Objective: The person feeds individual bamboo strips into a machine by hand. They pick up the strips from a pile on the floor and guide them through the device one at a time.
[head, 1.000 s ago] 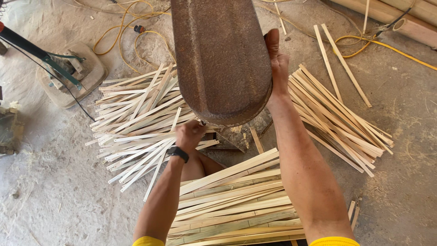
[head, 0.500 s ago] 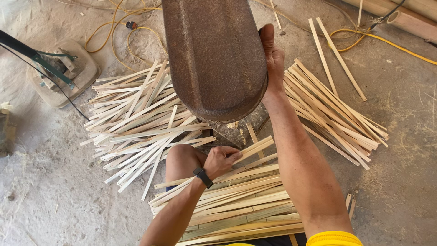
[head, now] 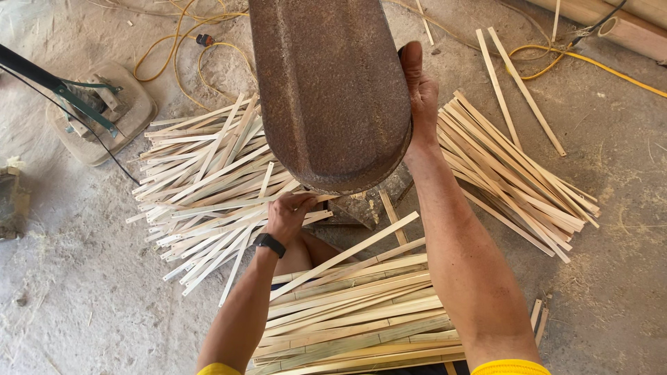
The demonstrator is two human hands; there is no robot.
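Bamboo strips fed beneath a rusty curved guard

Left hand [head: 290, 214] pinches a bamboo strip [head: 316, 201]; right hand [head: 419, 90] lies spread on the guard [head: 326, 90]; best feed it straight.

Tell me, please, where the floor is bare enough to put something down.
Bare floor lies lower left, below the left strip pile, and lower right, beyond the right strip pile. It is crowded at the centre: the left hand, right hand, rusty guard, lap strips.
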